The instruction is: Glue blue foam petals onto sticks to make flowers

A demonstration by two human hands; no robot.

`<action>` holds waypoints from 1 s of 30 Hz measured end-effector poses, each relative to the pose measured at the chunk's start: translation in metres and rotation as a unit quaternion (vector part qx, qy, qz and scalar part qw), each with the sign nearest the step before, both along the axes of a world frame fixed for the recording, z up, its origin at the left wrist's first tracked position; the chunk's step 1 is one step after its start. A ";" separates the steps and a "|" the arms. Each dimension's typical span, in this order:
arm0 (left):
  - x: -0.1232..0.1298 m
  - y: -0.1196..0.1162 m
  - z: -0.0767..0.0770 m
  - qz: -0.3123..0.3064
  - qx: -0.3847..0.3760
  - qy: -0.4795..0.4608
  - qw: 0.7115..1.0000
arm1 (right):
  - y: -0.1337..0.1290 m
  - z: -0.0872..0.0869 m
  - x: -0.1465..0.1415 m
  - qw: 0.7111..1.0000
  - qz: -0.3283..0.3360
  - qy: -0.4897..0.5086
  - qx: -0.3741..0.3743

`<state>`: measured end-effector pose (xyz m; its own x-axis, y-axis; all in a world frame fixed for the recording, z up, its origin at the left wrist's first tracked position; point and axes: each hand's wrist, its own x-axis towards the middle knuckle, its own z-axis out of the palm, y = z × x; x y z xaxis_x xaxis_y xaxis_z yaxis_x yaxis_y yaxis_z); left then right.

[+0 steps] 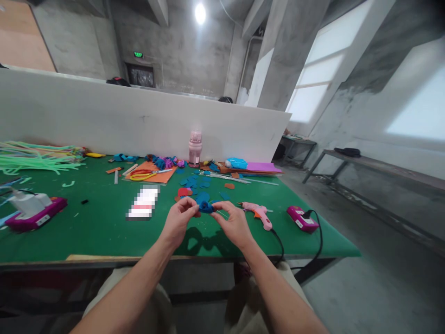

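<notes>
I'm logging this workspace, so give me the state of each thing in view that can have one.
Left hand: pinching the blue piece
Right hand: pinching it too
Blue piece: curled, held above the table
Glue gun: lying on its side
Scissors: lying down; blade opening unclear
Bottle: upright
Right power strip: black plug inserted
Ceiling lamp: lit
Exit sign: lit green

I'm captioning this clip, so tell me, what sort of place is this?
Probably a craft workshop or craft classroom, judging by the pink glue gun, the scissors and the scattered blue pieces on the green table.
</notes>
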<state>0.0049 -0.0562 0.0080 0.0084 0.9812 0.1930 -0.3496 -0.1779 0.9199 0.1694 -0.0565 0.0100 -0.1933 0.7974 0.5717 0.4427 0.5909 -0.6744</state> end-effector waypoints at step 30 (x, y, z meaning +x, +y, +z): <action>-0.002 -0.001 0.005 0.058 0.057 0.039 0.996 | 0.001 0.002 0.004 0.996 0.027 -0.053 0.060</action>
<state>0.0033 -0.0574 0.0131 -0.0847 0.9480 0.3069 -0.2491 -0.3184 0.9147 0.1735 -0.0556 0.0120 -0.2985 0.7116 0.6360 0.4741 0.6889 -0.5483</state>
